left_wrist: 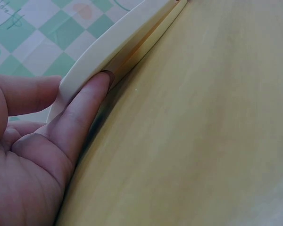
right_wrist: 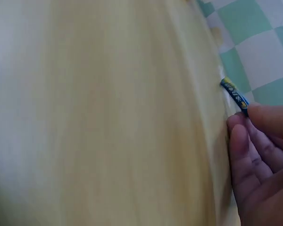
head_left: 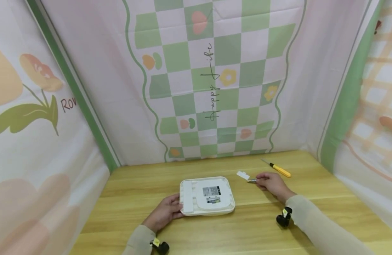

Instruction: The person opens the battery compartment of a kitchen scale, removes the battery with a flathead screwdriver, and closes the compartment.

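A white square device with rounded corners [head_left: 188, 194] lies back side up on the table, with a label and an uncovered battery compartment [head_left: 213, 200] in view. Something battery-like shows inside that compartment. My left hand [head_left: 164, 212] grips the device's left edge, its thumb and a finger [left_wrist: 80, 113] on either side of the rim. To the right, my right hand [head_left: 273, 184] pinches a small battery [right_wrist: 235, 95] by one end, just above the table. Close to the battery's free end lies a small white cover with tabs [head_left: 243, 175].
A screwdriver with a yellow and black handle [head_left: 281, 170] lies beyond the right hand. The wooden table [head_left: 145, 184] ends at a checked fabric backdrop [head_left: 202, 102], and printed cloth hangs on both sides.
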The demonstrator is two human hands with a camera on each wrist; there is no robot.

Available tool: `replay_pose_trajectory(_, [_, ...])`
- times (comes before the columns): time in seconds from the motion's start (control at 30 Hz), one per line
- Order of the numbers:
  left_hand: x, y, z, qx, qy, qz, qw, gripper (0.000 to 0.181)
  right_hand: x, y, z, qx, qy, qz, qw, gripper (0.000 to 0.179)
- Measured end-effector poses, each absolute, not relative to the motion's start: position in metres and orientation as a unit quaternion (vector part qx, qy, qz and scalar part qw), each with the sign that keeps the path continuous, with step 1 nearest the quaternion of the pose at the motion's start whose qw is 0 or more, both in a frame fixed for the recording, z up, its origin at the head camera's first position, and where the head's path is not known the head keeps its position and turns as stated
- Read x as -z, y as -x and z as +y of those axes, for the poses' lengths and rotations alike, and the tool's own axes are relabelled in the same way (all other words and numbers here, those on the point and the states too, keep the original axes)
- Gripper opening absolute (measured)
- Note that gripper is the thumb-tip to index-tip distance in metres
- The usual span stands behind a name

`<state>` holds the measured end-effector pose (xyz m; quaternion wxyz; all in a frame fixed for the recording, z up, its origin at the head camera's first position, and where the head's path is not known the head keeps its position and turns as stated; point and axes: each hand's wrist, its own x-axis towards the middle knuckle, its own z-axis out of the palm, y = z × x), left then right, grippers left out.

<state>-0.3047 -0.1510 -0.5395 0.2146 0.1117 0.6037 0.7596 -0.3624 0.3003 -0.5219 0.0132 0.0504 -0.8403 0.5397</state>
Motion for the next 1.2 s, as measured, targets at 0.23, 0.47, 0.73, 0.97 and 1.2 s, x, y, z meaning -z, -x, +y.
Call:
replay_pose_trajectory(0.23, [0.5393,0.3041,-0.1505,-0.756,-0.123,0.606,0.215,0.059,0.5227,0.3673,0.3062,-0.388,-0.140,-0.910,0.042,0.023])
replay_pose_trajectory(0.47, [0.5387,0.3046,-0.1502,-0.757,-0.117,0.605,0.216,0.059,0.5209,0.3694,0.3079,-0.347,-0.163,-0.923,0.043,0.019])
replay_pose_trajectory(0.73, [0.5368,0.3028,-0.1500,-0.758,-0.116,0.604,0.216,0.057,0.5193,0.3679,0.3087,-0.336,-0.168,-0.926,0.044,0.019])
replay_pose_trajectory(0.97, [0.5368,0.3045,-0.1496,-0.757,-0.110,0.607,0.215,0.058,0.5186,0.3670,0.3095,-0.322,-0.178,-0.929,0.049,0.017])
replay_pose_trajectory(1.2, [0.5380,0.3053,-0.1496,-0.756,-0.108,0.610,0.213,0.057,0.5194,0.3671,0.3100,-0.314,-0.181,-0.930,0.056,0.016])
